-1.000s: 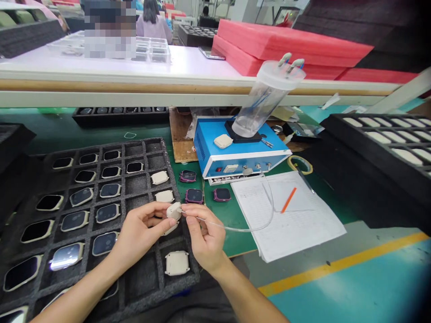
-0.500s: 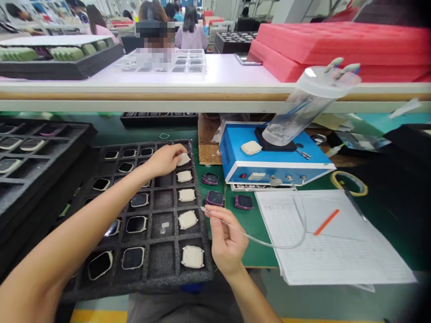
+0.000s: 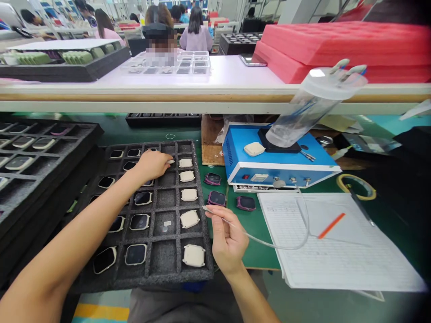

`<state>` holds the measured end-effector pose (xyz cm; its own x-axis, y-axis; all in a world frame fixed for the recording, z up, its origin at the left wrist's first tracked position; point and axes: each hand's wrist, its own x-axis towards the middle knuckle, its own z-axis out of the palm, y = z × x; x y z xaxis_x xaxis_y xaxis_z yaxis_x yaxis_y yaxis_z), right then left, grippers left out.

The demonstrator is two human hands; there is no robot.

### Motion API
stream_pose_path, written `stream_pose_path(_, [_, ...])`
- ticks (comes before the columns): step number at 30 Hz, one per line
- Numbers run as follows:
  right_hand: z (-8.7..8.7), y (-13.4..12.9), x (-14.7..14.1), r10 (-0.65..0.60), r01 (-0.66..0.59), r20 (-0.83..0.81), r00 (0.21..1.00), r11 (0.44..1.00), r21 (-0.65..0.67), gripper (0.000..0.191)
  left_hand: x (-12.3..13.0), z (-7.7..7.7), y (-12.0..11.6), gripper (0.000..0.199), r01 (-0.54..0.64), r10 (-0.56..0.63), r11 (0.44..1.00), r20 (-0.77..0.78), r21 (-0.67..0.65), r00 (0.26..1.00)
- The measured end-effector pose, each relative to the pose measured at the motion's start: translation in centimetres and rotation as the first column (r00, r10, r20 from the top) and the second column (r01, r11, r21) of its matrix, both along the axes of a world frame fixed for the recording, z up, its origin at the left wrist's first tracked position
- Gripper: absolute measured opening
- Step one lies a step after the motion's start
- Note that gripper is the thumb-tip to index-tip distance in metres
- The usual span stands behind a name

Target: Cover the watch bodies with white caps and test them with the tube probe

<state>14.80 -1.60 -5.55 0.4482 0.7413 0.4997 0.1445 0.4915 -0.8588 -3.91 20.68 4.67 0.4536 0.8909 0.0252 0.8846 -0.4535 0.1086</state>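
Note:
My left hand (image 3: 151,165) reaches over the black foam tray (image 3: 164,282), its fingers drawn together at a compartment in the second column from the right. Something pale shows at its fingertips, too small to make out. Beside it, a cream watch case (image 3: 185,163) lies in the right-hand column, above several similar ones. Watch cases with dark screens (image 3: 135,255) fill compartments further left. Just right of the tray, my right hand (image 3: 229,237) pinches a thin clear tube (image 3: 269,244) near its end, tip pointing left. The tube curves back to the blue box (image 3: 283,163).
Purple-framed watches (image 3: 246,203) lie between the tray and printed sheets (image 3: 330,260), which carry an orange strip (image 3: 332,225). A cream case (image 3: 254,149) and a clear cylinder (image 3: 299,112) stand on the blue box. A shelf (image 3: 229,76) with red foam blocks (image 3: 336,49) crosses behind.
My left hand has moved left from the top cream case, which now lies uncovered in its compartment. My right hand keeps the tube in nearly the same place. The view has shifted slightly.

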Motion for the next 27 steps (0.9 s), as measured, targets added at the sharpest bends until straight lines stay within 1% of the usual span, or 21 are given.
stream_pose_path(2, [0.2, 0.0, -0.1, -0.026, 0.026, -0.012, 1.0, 1.0, -0.014, 0.021, 0.6, 0.2, -1.0, 0.034, -0.011, 0.01, 1.0, 0.07, 0.02, 0.997])
stream_pose_path(4, [0.2, 0.0, -0.1, -0.046, 0.046, -0.03, 0.998, 0.999, -0.015, 0.021, 1.4, 0.4, -3.2, 0.039, -0.007, 0.005, 1.0, 0.156, 0.014, 0.988])
stream_pose_path(5, [0.2, 0.0, -0.1, -0.056, 0.055, -0.039, 0.998, 0.998, -0.009, 0.021, 1.8, 0.3, -4.8, 0.04, 0.004, 0.003, 1.0, 0.243, -0.03, 0.97])
stream_pose_path(6, [0.2, 0.1, -0.1, -0.065, 0.065, -0.042, 0.997, 0.998, 0.001, 0.021, 2.2, 0.2, -6.5, 0.041, 0.025, 0.011, 0.995, 0.353, -0.098, 0.936])
stream_pose_path(7, [0.2, 0.1, -0.1, -0.074, 0.075, -0.039, 0.996, 0.997, 0.014, 0.021, 2.6, 0.0, -8.3, 0.04, 0.06, 0.06, 0.976, 0.518, -0.212, 0.853])
stream_pose_path(8, [0.1, 0.2, -0.1, -0.081, 0.082, -0.031, 0.996, 0.996, 0.025, 0.022, 2.9, -0.3, -9.9, 0.04, 0.107, 0.136, 0.941, 0.648, -0.321, 0.749])
stream_pose_path(9, [0.0, 0.2, 0.0, -0.083, 0.083, -0.016, 0.996, 0.996, 0.036, 0.022, 3.3, -0.7, -11.4, 0.04, 0.154, 0.224, 0.898, 0.729, -0.413, 0.646])
stream_pose_path(10, [0.0, 0.3, 0.1, -0.078, 0.078, 0.001, 0.997, 0.996, 0.043, 0.023, 3.6, -1.0, -12.6, 0.041, 0.196, 0.311, 0.853, 0.774, -0.483, 0.552])
stream_pose_path(11, [0.0, 0.3, 0.1, -0.069, 0.068, 0.019, 0.997, 0.996, 0.05, 0.024, 3.9, -1.3, -13.5, 0.041, 0.22, 0.377, 0.819, 0.786, -0.53, 0.49])
stream_pose_path(12, [0.0, 0.4, 0.2, -0.059, 0.057, 0.034, 0.998, 0.997, 0.055, 0.024, 4.1, -1.6, -14.0, 0.041, 0.232, 0.429, 0.793, 0.788, -0.563, 0.443])
stream_pose_path(13, [0.0, 0.4, 0.3, -0.051, 0.049, 0.047, 0.998, 0.997, 0.059, 0.025, 4.4, -1.9, -14.3, 0.041, 0.237, 0.47, 0.777, 0.787, -0.583, 0.399])
stream_pose_path(14, [0.1, 0.4, 0.3, -0.047, 0.044, 0.06, 0.997, 0.997, 0.062, 0.025, 4.5, -2.1, -14.4, 0.042, 0.238, 0.501, 0.768, 0.789, -0.594, 0.354])
stream_pose_path(16, [0.1, 0.4, 0.3, -0.052, 0.048, 0.073, 0.996, 0.997, 0.064, 0.025, 4.8, -2.4, -14.4, 0.046, 0.241, 0.53, 0.771, 0.804, -0.589, 0.269])
stream_pose_path(18, [0.1, 0.4, 0.3, -0.058, 0.054, 0.069, 0.996, 0.997, 0.05, 0.024, 4.9, -2.6, -14.3, 0.051, 0.246, 0.526, 0.784, 0.82, -0.57, 0.224])
stream_pose_path(20, [0.1, 0.3, 0.2, -0.055, 0.053, 0.052, 0.997, 0.998, 0.024, 0.023, 4.9, -2.8, -14.5, 0.052, 0.247, 0.527, 0.783, 0.82, -0.571, 0.226])
stream_pose_path(22, [-0.1, 0.3, 0.1, -0.049, 0.049, 0.037, 0.998, 0.999, 0.006, 0.022, 4.9, -3.0, -14.8, 0.049, 0.233, 0.548, 0.769, 0.802, -0.595, 0.237])
stream_pose_path(27, [-0.2, 0.4, 0.1, -0.058, 0.058, 0.007, 0.998, 0.998, -0.008, 0.02, 5.0, -3.2, -15.4, 0.052, 0.223, 0.579, 0.757, 0.789, -0.614, 0.206])
